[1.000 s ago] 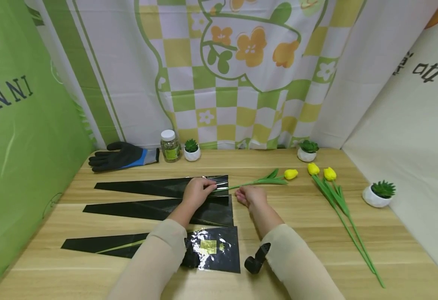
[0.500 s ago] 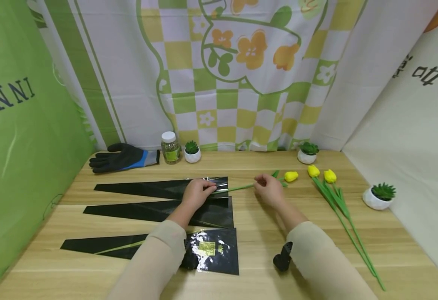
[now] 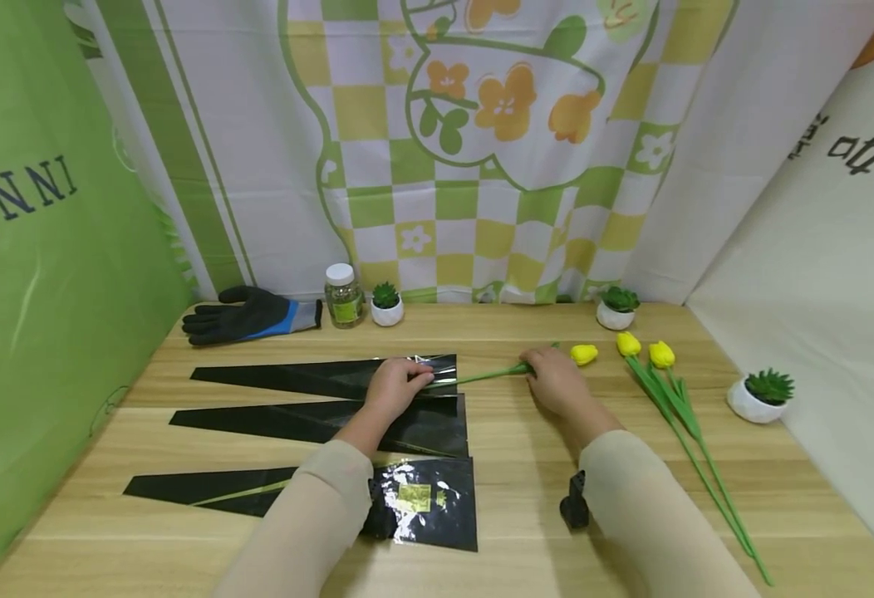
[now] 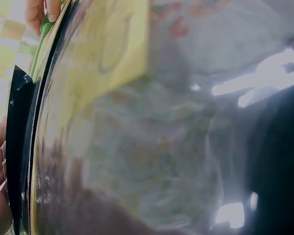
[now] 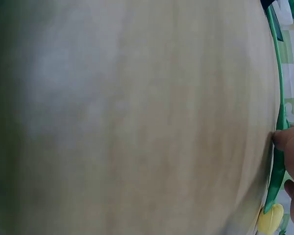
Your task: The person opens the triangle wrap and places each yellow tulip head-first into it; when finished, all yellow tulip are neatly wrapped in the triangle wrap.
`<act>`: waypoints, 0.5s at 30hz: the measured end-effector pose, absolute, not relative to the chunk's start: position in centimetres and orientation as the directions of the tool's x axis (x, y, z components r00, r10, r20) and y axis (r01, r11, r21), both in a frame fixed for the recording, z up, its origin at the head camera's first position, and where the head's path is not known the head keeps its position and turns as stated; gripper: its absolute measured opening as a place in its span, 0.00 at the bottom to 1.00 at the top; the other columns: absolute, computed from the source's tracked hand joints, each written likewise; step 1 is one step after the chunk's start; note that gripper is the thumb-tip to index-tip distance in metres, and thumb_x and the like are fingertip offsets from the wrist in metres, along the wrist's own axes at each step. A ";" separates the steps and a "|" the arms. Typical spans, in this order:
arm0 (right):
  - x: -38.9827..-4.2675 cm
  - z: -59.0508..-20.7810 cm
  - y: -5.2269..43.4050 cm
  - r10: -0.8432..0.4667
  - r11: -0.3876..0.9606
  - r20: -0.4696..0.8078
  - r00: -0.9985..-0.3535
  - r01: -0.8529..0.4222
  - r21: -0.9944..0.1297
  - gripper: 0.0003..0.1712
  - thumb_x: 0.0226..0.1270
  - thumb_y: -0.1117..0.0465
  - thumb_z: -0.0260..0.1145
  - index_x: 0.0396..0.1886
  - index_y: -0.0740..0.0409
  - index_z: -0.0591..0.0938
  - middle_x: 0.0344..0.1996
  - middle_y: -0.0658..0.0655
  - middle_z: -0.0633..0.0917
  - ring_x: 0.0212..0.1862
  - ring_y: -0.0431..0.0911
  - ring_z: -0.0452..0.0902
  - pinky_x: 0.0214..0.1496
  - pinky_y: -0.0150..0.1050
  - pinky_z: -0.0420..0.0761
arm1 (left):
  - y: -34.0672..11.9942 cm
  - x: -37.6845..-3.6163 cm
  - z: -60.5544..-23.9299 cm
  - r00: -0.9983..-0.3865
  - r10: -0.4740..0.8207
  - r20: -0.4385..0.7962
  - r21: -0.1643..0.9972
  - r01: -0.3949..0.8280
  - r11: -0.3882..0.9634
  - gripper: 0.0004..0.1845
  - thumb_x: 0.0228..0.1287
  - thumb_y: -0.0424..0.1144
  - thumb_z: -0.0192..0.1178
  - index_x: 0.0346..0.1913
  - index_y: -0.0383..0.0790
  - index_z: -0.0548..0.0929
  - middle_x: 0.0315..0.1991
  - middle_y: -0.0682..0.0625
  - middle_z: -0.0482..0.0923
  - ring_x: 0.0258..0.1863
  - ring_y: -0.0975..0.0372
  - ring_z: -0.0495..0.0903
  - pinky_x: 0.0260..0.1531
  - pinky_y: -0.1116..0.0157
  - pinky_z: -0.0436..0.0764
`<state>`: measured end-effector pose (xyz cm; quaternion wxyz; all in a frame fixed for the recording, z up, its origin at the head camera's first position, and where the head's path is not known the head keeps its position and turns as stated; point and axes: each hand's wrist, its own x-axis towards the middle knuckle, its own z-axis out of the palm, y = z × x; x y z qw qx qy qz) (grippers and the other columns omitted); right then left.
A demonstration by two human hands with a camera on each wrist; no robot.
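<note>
**Sliding a tulip stem into a black sleeve**

Stretching across the view, a pale wooden counter (image 3: 527, 490) sits in a corner hung with cloth: a green sheet on the left, a checked green-and-yellow flower print behind, plain white on the right. Along the back edge lie a dark work glove (image 3: 246, 314), a small jar (image 3: 342, 295) and two little potted succulents (image 3: 387, 303) (image 3: 616, 307); a third pot (image 3: 761, 397) stands near the right edge. Three long black sleeves lie side by side, tapering to the left. Two loose yellow tulips (image 3: 657, 370) lie to the right, their stems running toward the near edge.

The left hand (image 3: 395, 386) rests on the wide end of the farthest black sleeve (image 3: 317, 375), fingers curled over its shiny mouth and pinching it. The right hand (image 3: 557, 384) lies on the counter with its fingers narrowly closed on the leafy part of the tulip (image 3: 583, 355). That flower's yellow head shows just beyond the knuckles, and its green stem (image 3: 485, 375) runs leftward to the sleeve's mouth, under the left fingers. The right wrist view shows a fingertip (image 5: 284, 139) against the stem.
</note>
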<state>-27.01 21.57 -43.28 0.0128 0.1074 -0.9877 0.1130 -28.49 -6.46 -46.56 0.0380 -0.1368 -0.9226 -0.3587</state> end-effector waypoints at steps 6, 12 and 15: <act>-27.3 -43.5 21.7 -0.258 0.953 0.031 -0.966 -0.259 -0.154 0.16 0.73 0.66 0.55 0.56 0.62 0.79 0.57 0.65 0.80 0.64 0.61 0.70 0.71 0.57 0.68 | -6.5 -28.4 -46.3 -0.962 0.226 0.154 0.646 0.271 0.714 0.12 0.67 0.45 0.63 0.47 0.46 0.89 0.47 0.47 0.86 0.52 0.52 0.81 0.58 0.52 0.79; -27.2 -43.6 21.6 -0.273 0.952 0.041 -0.961 -0.276 -0.132 0.13 0.73 0.62 0.59 0.52 0.59 0.81 0.55 0.64 0.80 0.62 0.61 0.71 0.68 0.58 0.69 | -6.6 -28.3 -46.4 -0.966 0.217 0.139 0.646 0.255 0.719 0.11 0.67 0.45 0.63 0.46 0.47 0.89 0.47 0.48 0.86 0.52 0.52 0.81 0.57 0.52 0.79; -27.2 -43.7 21.2 -0.271 0.946 0.053 -0.961 -0.276 -0.172 0.12 0.73 0.60 0.60 0.50 0.59 0.81 0.54 0.63 0.81 0.62 0.60 0.71 0.68 0.58 0.69 | -6.6 -28.3 -46.4 -0.966 0.216 0.139 0.651 0.253 0.715 0.11 0.67 0.45 0.63 0.47 0.47 0.89 0.49 0.47 0.85 0.53 0.52 0.81 0.57 0.52 0.79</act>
